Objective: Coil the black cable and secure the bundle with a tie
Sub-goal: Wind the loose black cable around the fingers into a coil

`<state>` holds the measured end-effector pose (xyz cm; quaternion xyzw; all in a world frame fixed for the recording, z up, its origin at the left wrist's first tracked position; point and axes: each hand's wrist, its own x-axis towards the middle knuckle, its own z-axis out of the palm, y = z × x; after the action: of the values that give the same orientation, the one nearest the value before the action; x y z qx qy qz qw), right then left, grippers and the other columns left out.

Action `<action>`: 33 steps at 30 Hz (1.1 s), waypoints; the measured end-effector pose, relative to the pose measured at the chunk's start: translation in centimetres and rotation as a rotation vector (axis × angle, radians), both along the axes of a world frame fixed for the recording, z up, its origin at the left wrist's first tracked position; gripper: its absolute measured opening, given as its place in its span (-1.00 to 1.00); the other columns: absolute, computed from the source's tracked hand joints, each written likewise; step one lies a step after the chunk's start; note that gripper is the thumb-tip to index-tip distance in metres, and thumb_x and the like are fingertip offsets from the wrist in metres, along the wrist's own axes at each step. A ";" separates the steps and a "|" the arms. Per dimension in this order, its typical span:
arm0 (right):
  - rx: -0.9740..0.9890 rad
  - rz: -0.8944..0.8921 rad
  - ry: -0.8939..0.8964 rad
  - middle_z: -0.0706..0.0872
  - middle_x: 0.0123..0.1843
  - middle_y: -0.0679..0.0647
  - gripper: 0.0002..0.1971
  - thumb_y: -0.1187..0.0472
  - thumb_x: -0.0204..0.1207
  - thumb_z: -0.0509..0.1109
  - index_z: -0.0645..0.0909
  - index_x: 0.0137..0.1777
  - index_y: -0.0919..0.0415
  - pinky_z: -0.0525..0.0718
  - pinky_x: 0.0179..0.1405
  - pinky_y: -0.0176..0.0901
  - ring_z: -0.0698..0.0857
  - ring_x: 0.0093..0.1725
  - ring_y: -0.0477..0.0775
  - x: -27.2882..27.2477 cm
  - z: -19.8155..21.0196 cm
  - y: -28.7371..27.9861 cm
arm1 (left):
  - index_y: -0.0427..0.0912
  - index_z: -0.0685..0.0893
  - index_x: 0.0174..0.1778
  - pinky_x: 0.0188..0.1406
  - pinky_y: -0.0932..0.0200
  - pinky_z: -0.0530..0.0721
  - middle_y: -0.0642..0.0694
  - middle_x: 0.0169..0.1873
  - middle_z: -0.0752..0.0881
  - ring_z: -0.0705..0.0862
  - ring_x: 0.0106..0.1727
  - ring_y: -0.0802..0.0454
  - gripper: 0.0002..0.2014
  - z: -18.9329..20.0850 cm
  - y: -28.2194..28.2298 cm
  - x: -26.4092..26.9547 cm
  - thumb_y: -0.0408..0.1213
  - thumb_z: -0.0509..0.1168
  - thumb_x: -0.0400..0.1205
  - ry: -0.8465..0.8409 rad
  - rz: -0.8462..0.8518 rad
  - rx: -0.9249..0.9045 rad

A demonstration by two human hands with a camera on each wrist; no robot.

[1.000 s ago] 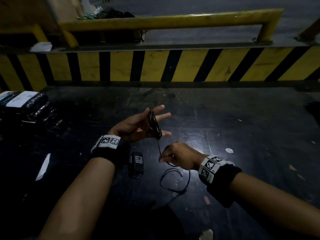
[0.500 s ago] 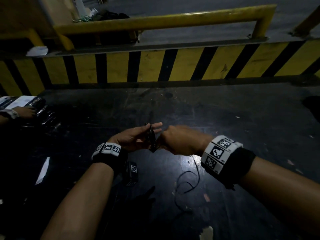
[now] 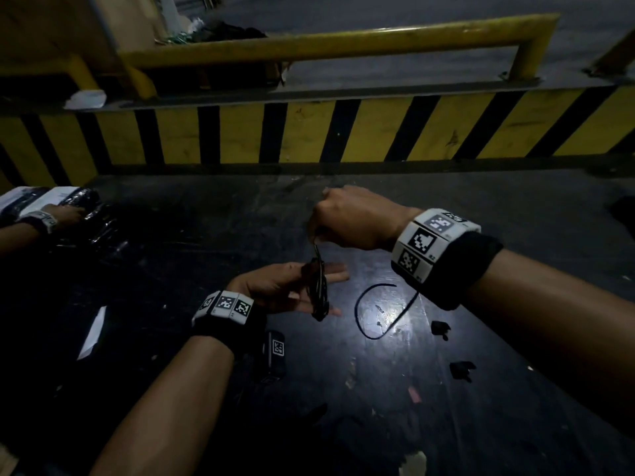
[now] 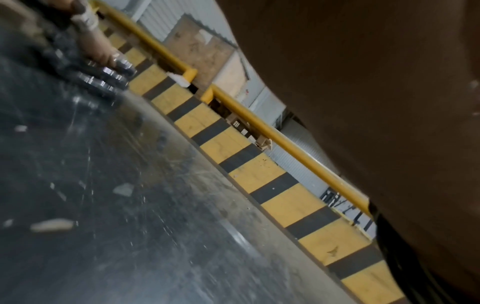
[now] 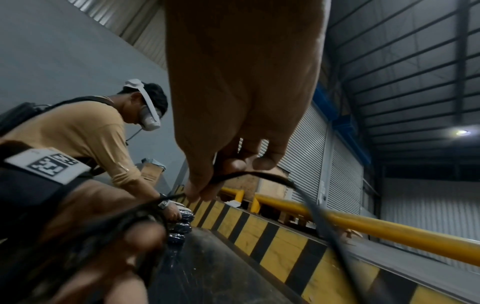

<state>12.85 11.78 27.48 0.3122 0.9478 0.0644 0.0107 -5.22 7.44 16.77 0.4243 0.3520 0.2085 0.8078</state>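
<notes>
My left hand point(image 3: 275, 286) lies palm up over the dark table point(image 3: 446, 424), fingers stretched out. A coil of black cable point(image 3: 319, 293) is wound across those fingers, and the thumb presses on it. Above and just beyond, my right hand point(image 3: 350, 218) is a fist that pinches the cable strand point(image 3: 318, 247) rising from the coil. The loose tail point(image 3: 359, 317) curves over the table to the right of the left hand. The right wrist view shows the right hand point(image 5: 233, 102) pinching the cable point(image 5: 259, 174), with the left hand point(image 5: 103, 257) and blurred coil point(image 5: 91, 236) below. No tie is seen.
A yellow-and-black striped barrier point(image 3: 309, 132) and a yellow rail point(image 3: 309, 46) close off the far side. Another person's hand point(image 3: 65, 214) rests on wrapped black bundles point(image 3: 89, 204) at far left. Small black scraps point(image 3: 439, 328) and a white strip point(image 3: 92, 331) lie on the table.
My right hand rose from below the left hand, passed beside it, and now is above and beyond it, drawing the cable up. The loose tail has shortened. Another person's hand came in at left.
</notes>
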 end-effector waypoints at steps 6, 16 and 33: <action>0.048 0.086 0.040 0.83 0.14 -0.04 -0.74 -0.03 0.65 0.26 0.76 0.17 -0.14 0.73 -0.02 0.10 0.74 0.17 0.13 0.5 -0.8 1.3 | -0.11 0.54 0.52 0.56 -0.53 0.21 -0.16 0.60 0.45 0.42 0.45 -0.69 -0.50 0.4 -0.7 -0.3 -0.03 0.24 0.66 -0.003 -0.084 0.014; -0.297 -0.120 0.322 0.88 -0.11 0.06 -0.81 0.13 0.61 0.36 0.82 -0.02 0.08 0.77 -0.16 0.10 0.81 -0.18 0.07 2.7 -7.9 1.5 | -0.30 0.49 0.52 0.12 -0.25 0.74 -0.24 0.70 0.17 0.22 0.47 -0.80 -0.58 2.9 -2.0 0.2 -0.23 0.15 0.74 -0.456 -0.159 -0.233; -0.484 -0.079 0.253 0.88 0.06 0.05 -0.79 0.07 0.63 0.38 0.82 0.09 0.08 0.77 0.05 0.10 0.83 0.03 0.11 2.0 -15.7 -4.9 | 0.07 0.51 0.51 0.60 -0.52 0.07 -0.17 0.72 0.18 0.26 0.53 -0.73 -0.54 0.6 2.7 -2.3 0.04 0.20 0.68 -0.274 0.039 0.065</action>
<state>14.89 6.86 11.81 0.3427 0.9165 -0.2040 -0.0310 -7.56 10.16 17.42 0.4107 0.2394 0.2914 0.8301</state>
